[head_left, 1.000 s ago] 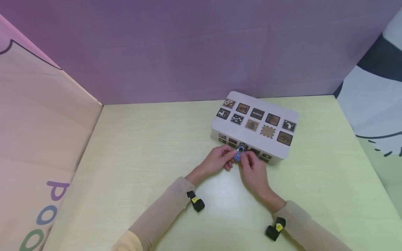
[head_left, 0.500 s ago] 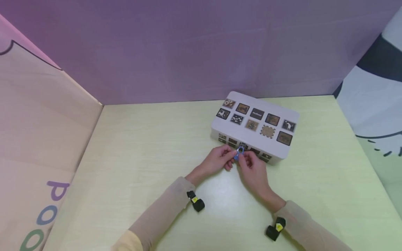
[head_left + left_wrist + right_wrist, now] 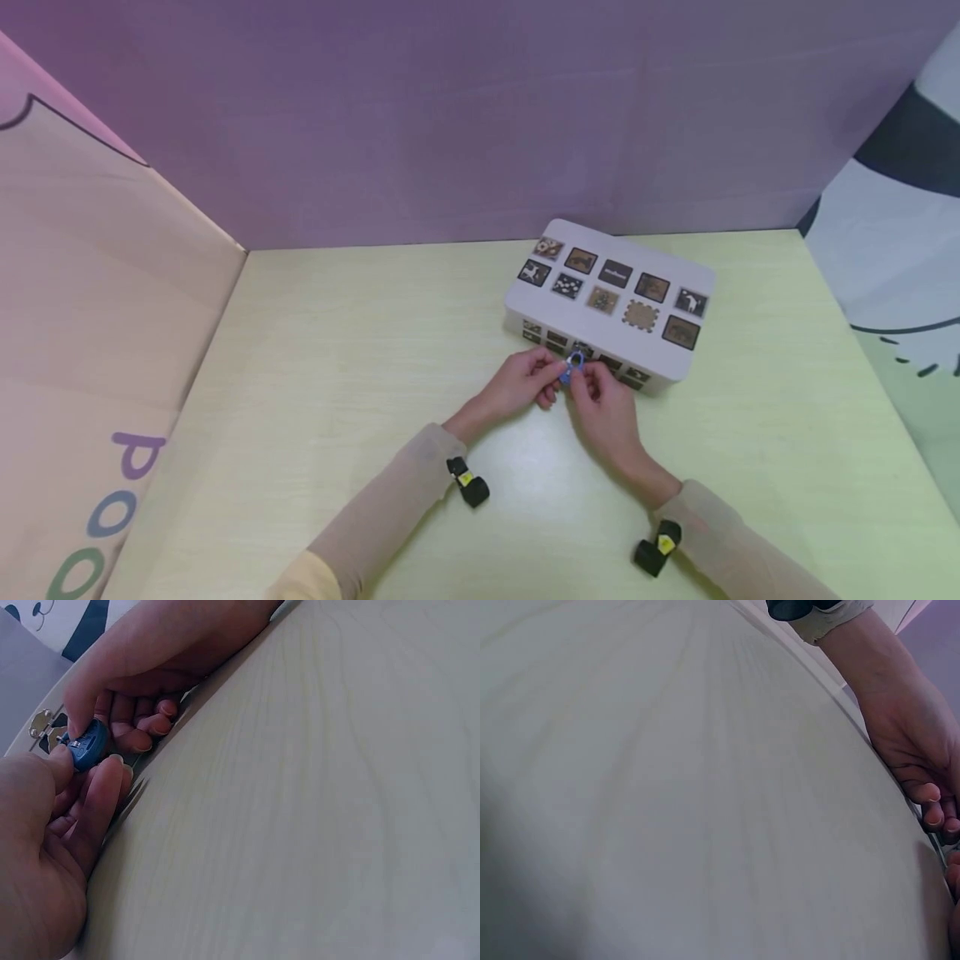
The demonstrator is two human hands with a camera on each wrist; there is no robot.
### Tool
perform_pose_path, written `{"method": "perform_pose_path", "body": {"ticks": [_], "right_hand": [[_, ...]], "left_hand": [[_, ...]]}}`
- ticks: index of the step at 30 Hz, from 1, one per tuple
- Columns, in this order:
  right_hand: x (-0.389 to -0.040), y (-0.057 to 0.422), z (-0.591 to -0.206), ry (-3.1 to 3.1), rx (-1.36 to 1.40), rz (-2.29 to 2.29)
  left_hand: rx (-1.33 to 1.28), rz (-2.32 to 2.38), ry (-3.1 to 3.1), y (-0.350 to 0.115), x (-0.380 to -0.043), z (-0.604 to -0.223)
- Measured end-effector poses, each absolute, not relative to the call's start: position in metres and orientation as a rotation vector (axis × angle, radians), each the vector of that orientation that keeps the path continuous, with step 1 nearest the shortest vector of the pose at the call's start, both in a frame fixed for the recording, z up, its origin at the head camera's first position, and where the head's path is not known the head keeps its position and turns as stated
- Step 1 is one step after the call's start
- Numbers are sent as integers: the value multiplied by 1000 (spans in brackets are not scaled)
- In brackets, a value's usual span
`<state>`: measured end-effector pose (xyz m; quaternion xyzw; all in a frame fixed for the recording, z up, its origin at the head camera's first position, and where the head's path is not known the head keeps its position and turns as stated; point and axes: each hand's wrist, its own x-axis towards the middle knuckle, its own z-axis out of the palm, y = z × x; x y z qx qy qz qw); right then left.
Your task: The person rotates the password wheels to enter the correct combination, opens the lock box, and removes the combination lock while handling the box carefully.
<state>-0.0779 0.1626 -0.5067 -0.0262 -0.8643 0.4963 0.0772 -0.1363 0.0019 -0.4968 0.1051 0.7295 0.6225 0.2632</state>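
Note:
A small blue padlock (image 3: 566, 377) is held between both hands at the front side of a white box (image 3: 611, 337) with picture squares on it. My left hand (image 3: 517, 383) pinches the padlock from the left, its thumb on the edge in the left wrist view, where the padlock body (image 3: 89, 747) shows close up. From the other side my right hand (image 3: 611, 412) pinches it with thumb and fingers. Just behind the padlock is a metal latch (image 3: 41, 724) on the box. Whether the shackle passes through the latch I cannot tell. The right wrist view hides the padlock.
The box rests turned at an angle on a pale wooden table (image 3: 360, 333), towards the back right. A purple wall (image 3: 450, 125) rises behind the table, with printed sheets (image 3: 97, 292) along the sides. Small black cameras (image 3: 468, 483) sit on both wrists.
The right thumb has shifted slightly left and down over the padlock since a second ago. The box and the left hand have stayed in place.

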Motion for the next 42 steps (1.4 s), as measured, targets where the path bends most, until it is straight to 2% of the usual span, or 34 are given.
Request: {"method": "perform_pose_path", "body": {"ticks": [42], "right_hand": [[-78, 163, -506, -2560, -89, 1581]], "left_hand": [[311, 1685, 1976, 1, -136, -497]]}}
